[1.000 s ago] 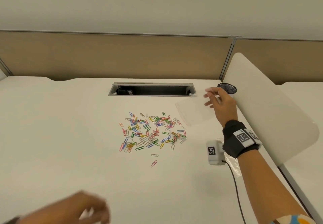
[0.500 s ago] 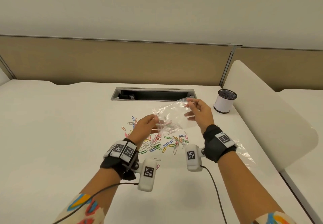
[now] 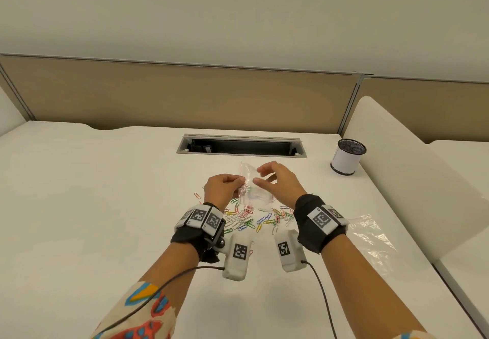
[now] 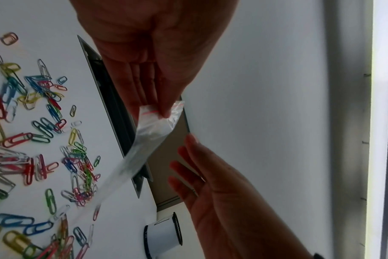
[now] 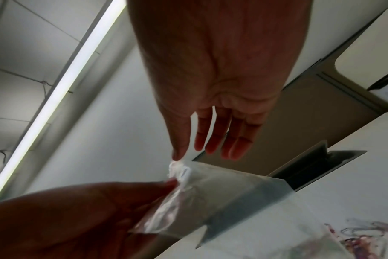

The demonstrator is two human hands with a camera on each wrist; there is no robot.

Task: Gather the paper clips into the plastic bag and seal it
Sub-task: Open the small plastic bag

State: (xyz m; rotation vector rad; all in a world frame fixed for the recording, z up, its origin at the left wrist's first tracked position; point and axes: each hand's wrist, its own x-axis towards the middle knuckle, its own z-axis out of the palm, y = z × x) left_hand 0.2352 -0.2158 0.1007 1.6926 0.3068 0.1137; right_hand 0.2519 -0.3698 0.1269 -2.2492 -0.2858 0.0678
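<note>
Plastic bag [image 3: 250,187] held above paper clips [image 3: 251,219] at mid-desk, toward far edge; left hand [image 3: 221,189] pinches its red-lined top corner; right hand [image 3: 277,183] fingers straight, thumb tip touching the bag rim

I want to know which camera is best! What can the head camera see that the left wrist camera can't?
Only the head view shows both wrist bands, the sleeves, and a second clear plastic sheet lying at the right. Only the left wrist view shows the left hand pinching the plastic bag at its red strip, close up. Both show the right hand with spread fingers beside the bag, the paper clips loose on the desk, and the cup.
</note>
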